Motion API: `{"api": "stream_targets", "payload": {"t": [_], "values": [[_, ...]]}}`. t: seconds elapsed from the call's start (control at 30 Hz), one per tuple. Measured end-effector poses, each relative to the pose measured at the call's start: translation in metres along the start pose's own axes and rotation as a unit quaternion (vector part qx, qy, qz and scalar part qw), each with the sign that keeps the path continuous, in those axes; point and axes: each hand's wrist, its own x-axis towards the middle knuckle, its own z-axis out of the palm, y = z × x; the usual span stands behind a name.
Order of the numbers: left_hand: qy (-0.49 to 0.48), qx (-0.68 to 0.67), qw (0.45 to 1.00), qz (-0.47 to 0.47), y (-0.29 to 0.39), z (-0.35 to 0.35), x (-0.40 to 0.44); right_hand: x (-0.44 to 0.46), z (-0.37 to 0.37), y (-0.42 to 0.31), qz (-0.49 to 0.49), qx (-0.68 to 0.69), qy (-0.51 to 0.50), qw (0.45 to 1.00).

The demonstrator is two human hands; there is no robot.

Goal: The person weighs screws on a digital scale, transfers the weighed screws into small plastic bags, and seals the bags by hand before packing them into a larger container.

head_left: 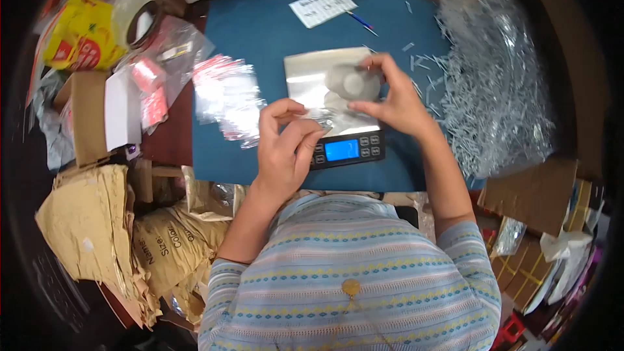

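A digital scale with a shiny metal plate and a lit blue display lies in the middle of the table. Over the plate, my right hand grips a round grey metal dish between thumb and fingers; the dish is blurred and looks tilted. My left hand is closed in a pinch at the scale's near left, on a small clear plastic bag, whose contents I cannot make out. To its left lies a stack of clear zip bags with red edges.
Many thin clear strips form a large pile at the right, some scattered towards the scale. A written paper and a blue pen lie behind the scale. Cardboard boxes and brown paper sacks crowd the left.
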Motion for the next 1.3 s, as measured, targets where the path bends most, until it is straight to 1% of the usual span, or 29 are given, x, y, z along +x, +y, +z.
{"api": "stream_targets", "payload": {"t": [0.03, 0.07, 0.1, 0.13, 0.17, 0.2, 0.23, 0.27, 0.3, 0.33, 0.4, 0.5, 0.6, 0.67, 0.73, 0.83, 0.93, 1.03, 1.13, 1.23, 1.3], "values": [[0.031, -0.011, 0.999, 0.0, -0.002, -0.002, 0.0, -0.001, 0.01, 0.017, 0.005, -0.028, -0.026, 0.999], [0.01, -0.013, 0.999, -0.034, -0.001, -0.008, -0.004, -0.006, 0.016, 0.023, -0.032, -0.081, -0.028, 0.996], [-0.006, -0.035, 0.998, -0.054, -0.006, -0.01, -0.008, -0.009, 0.017, 0.024, -0.064, -0.092, -0.028, 0.993], [-0.021, -0.057, 0.995, -0.074, -0.01, -0.013, -0.013, -0.01, 0.014, 0.014, -0.075, -0.121, -0.031, 0.989], [-0.001, -0.073, 0.993, -0.095, -0.006, -0.015, -0.014, -0.006, 0.011, 0.005, -0.092, -0.107, -0.036, 0.989], [0.008, -0.053, 0.997, -0.064, -0.01, -0.015, -0.015, -0.005, 0.006, -0.006, -0.112, -0.081, -0.042, 0.989], [-0.008, -0.115, 0.987, -0.113, -0.009, -0.017, -0.019, -0.002, 0.003, -0.025, -0.086, -0.038, -0.067, 0.993], [-0.005, -0.109, 0.99, -0.089, -0.01, -0.019, -0.022, 0.006, 0.004, -0.035, -0.122, 0.006, -0.095, 0.988], [0.025, -0.111, 0.992, -0.053, -0.009, -0.02, -0.024, 0.013, 0.009, -0.045, -0.171, 0.027, -0.098, 0.98], [0.051, -0.116, 0.992, -0.012, -0.007, -0.024, -0.027, 0.018, 0.013, -0.052, -0.189, 0.039, -0.116, 0.974], [0.038, -0.155, 0.986, -0.054, 0.008, -0.043, -0.036, 0.026, 0.022, -0.062, -0.23, 0.056, -0.146, 0.961], [0.092, -0.151, 0.983, -0.056, 0.014, -0.062, -0.055, 0.04, 0.038, -0.087, -0.278, 0.08, -0.198, 0.937], [0.115, -0.134, 0.982, -0.069, 0.013, -0.079, -0.075, 0.047, 0.063, -0.109, -0.319, 0.115, -0.229, 0.912], [0.129, -0.135, 0.976, -0.111, 0.024, -0.091, -0.08, 0.048, 0.071, -0.122, -0.358, 0.114, -0.244, 0.894], [0.134, -0.13, 0.97, -0.157, 0.031, -0.098, -0.085, 0.044, 0.081, -0.136, -0.371, 0.099, -0.253, 0.888], [0.119, -0.07, 0.978, -0.153, 0.021, -0.094, -0.092, 0.038, 0.087, -0.148, -0.376, 0.089, -0.264, 0.884], [0.136, -0.083, 0.973, -0.169, 0.027, -0.098, -0.096, 0.037, 0.09, -0.149, -0.391, 0.088, -0.272, 0.875], [0.178, -0.089, 0.966, -0.164, 0.025, -0.094, -0.099, 0.034, 0.094, -0.155, -0.397, 0.093, -0.279, 0.869], [0.172, -0.091, 0.964, -0.18, 0.029, -0.096, -0.101, 0.03, 0.1, -0.158, -0.399, 0.093, -0.27, 0.871], [0.147, -0.077, 0.97, -0.179, 0.029, -0.096, -0.106, 0.028, 0.111, -0.156, -0.443, 0.084, -0.264, 0.852], [0.152, -0.074, 0.97, -0.178, 0.028, -0.096, -0.109, 0.028, 0.113, -0.158, -0.451, 0.09, -0.27, 0.846]]}}
